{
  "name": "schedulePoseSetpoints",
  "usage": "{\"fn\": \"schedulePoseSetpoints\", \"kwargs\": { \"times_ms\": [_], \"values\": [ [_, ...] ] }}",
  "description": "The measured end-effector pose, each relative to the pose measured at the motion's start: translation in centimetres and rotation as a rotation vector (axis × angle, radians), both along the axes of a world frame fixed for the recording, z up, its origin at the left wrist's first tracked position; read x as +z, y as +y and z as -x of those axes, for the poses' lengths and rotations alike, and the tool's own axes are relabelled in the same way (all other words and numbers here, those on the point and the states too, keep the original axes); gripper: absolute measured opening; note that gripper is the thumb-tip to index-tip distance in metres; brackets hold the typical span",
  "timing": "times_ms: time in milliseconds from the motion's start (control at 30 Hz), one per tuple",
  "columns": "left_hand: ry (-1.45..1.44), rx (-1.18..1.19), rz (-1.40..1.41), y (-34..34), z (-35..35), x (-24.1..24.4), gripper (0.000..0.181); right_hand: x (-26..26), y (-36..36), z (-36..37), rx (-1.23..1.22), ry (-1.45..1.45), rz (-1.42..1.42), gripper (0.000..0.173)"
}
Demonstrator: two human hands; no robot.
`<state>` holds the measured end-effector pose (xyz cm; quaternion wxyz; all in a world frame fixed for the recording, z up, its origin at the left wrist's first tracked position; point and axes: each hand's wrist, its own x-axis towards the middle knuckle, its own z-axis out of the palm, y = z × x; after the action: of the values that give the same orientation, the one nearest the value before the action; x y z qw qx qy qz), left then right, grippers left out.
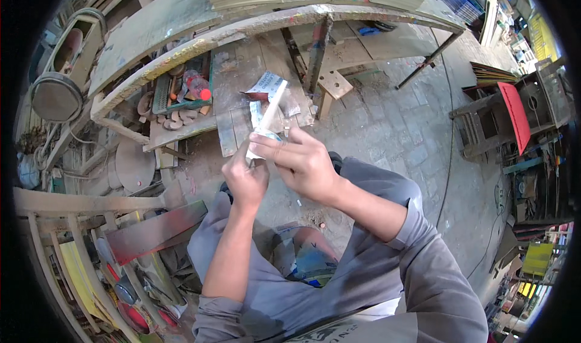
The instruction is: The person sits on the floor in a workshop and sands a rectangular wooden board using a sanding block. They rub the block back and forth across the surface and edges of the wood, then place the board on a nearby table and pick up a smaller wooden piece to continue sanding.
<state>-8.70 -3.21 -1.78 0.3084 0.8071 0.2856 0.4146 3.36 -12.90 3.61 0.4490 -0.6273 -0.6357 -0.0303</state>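
Observation:
My left hand (247, 179) and my right hand (306, 163) meet in front of me. Between their fingers is a pale, narrow strip (273, 108) that points up and away from me; whether it is wood or another material I cannot tell. White printed sheet material (257, 150) lies at the grip, partly hidden by my fingers. Beyond the hands, a sheet of printed abrasive paper (265, 83) with a dark red-brown face (257, 96) rests on a low wooden platform (231, 129). A clear plastic bag (290, 108) seems to lie beside it.
A workbench (150, 50) with a crusted rail spans the far side. Under it, a green crate (159, 95) holds a red-capped plastic bottle (196, 85). A small wooden stool (336, 84) stands by the bench leg. At left is a slatted wooden rack (91, 204); a cable (450, 161) crosses the floor at right.

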Motion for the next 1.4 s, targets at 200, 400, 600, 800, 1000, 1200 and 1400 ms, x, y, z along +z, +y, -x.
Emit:
{"fn": "schedulePoseSetpoints", "kwargs": {
  "times_ms": [200, 400, 600, 800, 1000, 1200, 1400],
  "values": [
    [-0.095, -0.042, 0.002, -0.4, -0.9, 0.1, 0.028, -1.9, 1.4, -2.9, -0.108, 0.026, -0.070, 0.041],
    [-0.100, 0.001, -0.056, -0.6, -1.3, 0.4, 0.019, -2.1, 1.0, -4.7, -0.084, -0.008, -0.026, 0.046],
    [-0.197, -0.007, -0.032, -0.4, -0.8, 0.6, 0.013, -1.7, 0.9, -2.5, -0.122, 0.011, 0.054, 0.046],
    [-0.150, -0.015, 0.079, -0.9, -1.5, -0.4, 0.017, -3.0, 1.5, -3.8, -0.126, 0.071, 0.048, 0.042],
    [-0.051, 0.063, 0.022, -0.2, 0.1, -1.2, 0.017, -3.6, 2.4, -2.5, -0.113, 0.108, 0.084, 0.040],
    [0.059, -0.008, 0.133, 2.9, 0.6, -0.5, 0.017, -3.0, 4.9, -2.9, -0.111, 0.104, 0.115, 0.041],
    [0.002, 0.053, 0.119, 4.4, -0.5, 0.1, 0.018, -3.4, 7.2, -2.7, -0.144, 0.088, 0.080, 0.043]
  ]
}}
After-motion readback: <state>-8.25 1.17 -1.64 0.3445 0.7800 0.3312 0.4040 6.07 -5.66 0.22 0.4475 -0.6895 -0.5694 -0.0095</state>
